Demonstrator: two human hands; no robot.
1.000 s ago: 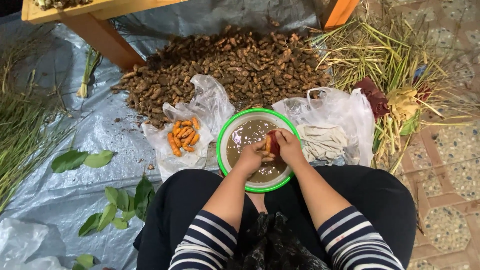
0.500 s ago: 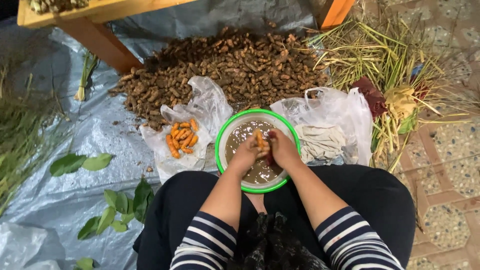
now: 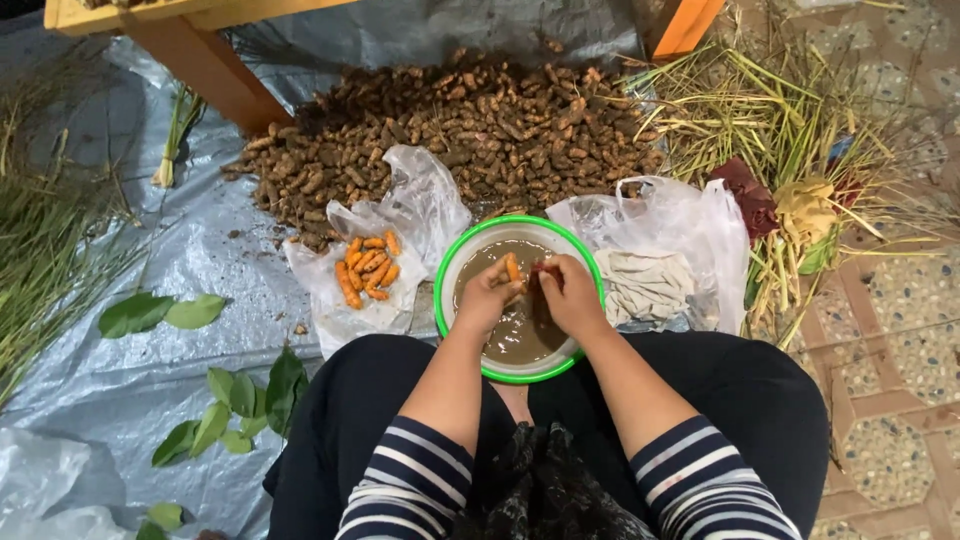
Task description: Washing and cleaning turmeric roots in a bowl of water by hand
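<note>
**Washing station: root over bowl, both hands engaged**

Item held: one short orange peeled root (image 3: 512, 268), pinched at its near end by the left hand (image 3: 490, 298), fingers closed round it. Its long axis runs away from the person, tip pointing toward the brown pile. It sits above the muddy water, just left of the right hand (image 3: 568, 293).

Right hand: curled, fingertips touching the root's side; whether it grips a small dark object cannot be told.

Vessel: round white bowl with green rim (image 3: 462, 256), between the knees.

Adjacent: clear plastic bag bearing cleaned orange roots (image 3: 366, 270), left; heap of unwashed brown roots (image 3: 470, 130) beyond; plastic bag with grey cloth (image 3: 645, 285), right.
</note>
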